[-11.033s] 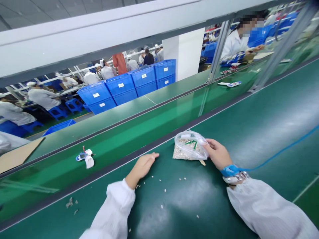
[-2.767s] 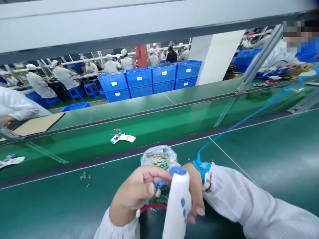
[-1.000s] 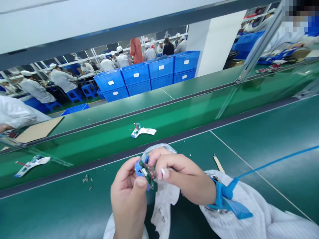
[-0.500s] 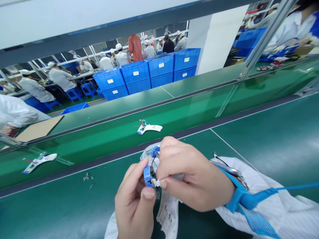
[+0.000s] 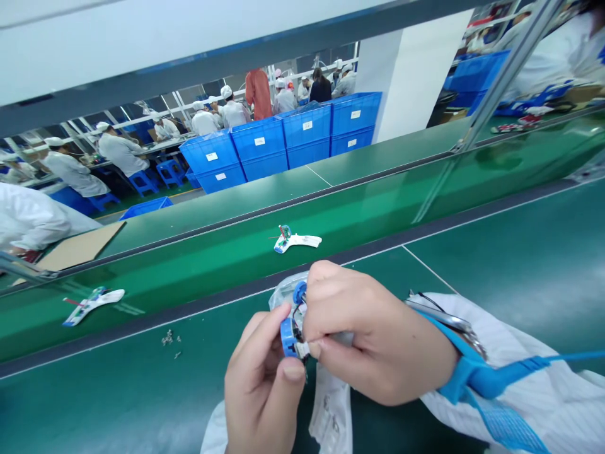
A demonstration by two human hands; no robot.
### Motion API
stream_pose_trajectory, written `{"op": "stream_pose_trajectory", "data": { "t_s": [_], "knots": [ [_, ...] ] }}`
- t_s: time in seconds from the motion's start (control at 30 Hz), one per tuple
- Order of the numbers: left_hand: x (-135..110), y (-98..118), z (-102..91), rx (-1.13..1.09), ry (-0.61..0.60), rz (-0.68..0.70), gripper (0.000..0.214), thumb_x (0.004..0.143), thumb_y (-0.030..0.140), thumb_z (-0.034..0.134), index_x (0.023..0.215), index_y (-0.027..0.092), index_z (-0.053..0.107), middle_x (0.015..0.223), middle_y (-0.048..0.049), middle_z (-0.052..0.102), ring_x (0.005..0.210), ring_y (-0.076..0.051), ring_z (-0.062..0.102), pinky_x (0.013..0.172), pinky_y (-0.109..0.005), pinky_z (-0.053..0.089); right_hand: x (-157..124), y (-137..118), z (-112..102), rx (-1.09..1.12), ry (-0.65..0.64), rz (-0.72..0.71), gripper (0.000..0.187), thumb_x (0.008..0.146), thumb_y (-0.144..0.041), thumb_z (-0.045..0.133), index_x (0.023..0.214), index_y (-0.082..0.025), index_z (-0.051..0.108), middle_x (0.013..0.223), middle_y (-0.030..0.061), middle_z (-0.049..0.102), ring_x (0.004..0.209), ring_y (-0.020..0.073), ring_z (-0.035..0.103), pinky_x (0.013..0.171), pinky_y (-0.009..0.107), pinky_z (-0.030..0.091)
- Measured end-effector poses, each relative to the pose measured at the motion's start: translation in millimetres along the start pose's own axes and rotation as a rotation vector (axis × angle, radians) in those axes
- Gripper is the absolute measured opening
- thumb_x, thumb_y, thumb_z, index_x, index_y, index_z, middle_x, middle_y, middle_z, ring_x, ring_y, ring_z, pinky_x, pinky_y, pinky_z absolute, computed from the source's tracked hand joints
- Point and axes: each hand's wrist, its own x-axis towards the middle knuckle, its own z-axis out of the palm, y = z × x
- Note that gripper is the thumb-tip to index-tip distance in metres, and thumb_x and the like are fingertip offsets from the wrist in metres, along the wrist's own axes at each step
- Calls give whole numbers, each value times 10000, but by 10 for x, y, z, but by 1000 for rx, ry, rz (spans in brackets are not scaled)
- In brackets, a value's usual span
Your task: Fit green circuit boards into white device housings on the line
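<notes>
My left hand [image 5: 265,384] grips a round blue plastic part [image 5: 287,337] with a small circuit board on its right side, held between thumb and fingers. The fingertips of my right hand [image 5: 378,343] pinch a small white connector [image 5: 302,349] against that board. Just above, a second blue round piece [image 5: 299,292] shows beside my right fingers, with dark wires near it. Behind it is a clear plastic bag [image 5: 280,296]. Below my hands a white curved plastic shell [image 5: 331,410] is partly visible, its upper end hidden.
On the green conveyor belt [image 5: 212,258] lie two white curved shells with boards, one mid-belt [image 5: 302,241] and one at left [image 5: 97,305]. Small screws [image 5: 168,337] sit on the green bench. Beyond are a cardboard sheet [image 5: 78,249], stacked blue bins [image 5: 259,148] and several co-workers.
Both shells on the belt have moved to the right. My hands sit slightly further right in the picture, still holding the blue part and the connector.
</notes>
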Motion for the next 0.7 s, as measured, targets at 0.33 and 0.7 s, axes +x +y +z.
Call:
{"op": "stream_pose_trajectory", "data": {
  "t_s": [0.33,0.7],
  "knots": [
    [-97,-68,118,175,43,135,367,902,508,420,1225,393,551,856,-1,585,615,-124,498,575,-242,409,6,-77,-76,-191,-90,-33,289,782,-82,374,508,-169,390,512,-3,439,554,126,314,602,323,258],
    [-279,-44,191,614,137,28,578,855,659,279,1275,268,348,1186,-125,536,960,-286,589,768,-416,447,-20,-84,-19,-8,-91,131,242,720,-43,443,514,-169,454,516,-24,489,554,112,396,619,297,322]
  ]
}}
